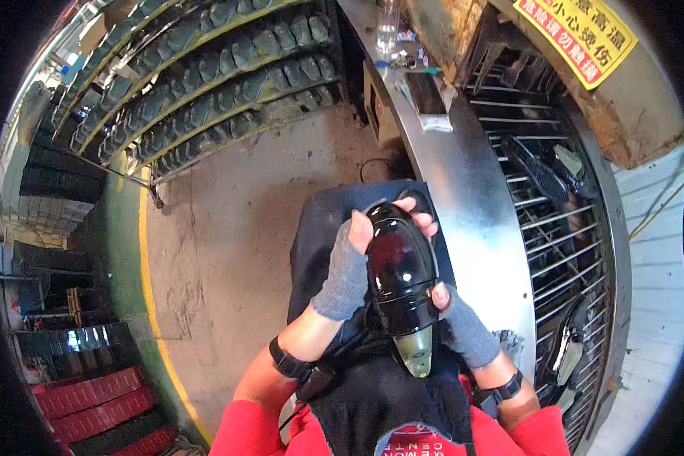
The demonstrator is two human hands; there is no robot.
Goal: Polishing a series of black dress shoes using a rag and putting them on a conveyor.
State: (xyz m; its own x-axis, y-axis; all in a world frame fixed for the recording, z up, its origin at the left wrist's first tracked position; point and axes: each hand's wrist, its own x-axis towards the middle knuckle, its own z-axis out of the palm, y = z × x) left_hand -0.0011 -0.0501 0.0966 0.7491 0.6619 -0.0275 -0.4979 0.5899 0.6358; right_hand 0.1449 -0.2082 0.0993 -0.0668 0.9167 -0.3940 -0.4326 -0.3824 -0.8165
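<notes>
A glossy black shoe upper (pixel 403 262) is stretched over a green shoe last (pixel 416 351), whose bare end points toward my body. My left hand (pixel 349 254), in a grey fingerless glove, is closed round the toe. Its thumb lies on the near left side, and fingertips show past the far edge of the toe. My right hand (pixel 463 323), gloved alike, grips the shoe's right side by the heel, its thumb against the edge. The rest of its fingers are hidden under the shoe. Both hands hold it above the dark apron (pixel 315 228) on my lap.
A metal ledge (pixel 475 190) runs along my right, with a phone-like dark slab (pixel 425 95) and a clear bottle (pixel 387 30). Beyond it, a barred roller rack (pixel 558 251) carries black shoes (pixel 570 342). Shelves of shoe lasts (pixel 228 57) stand far left; red crates (pixel 99 403) sit near left.
</notes>
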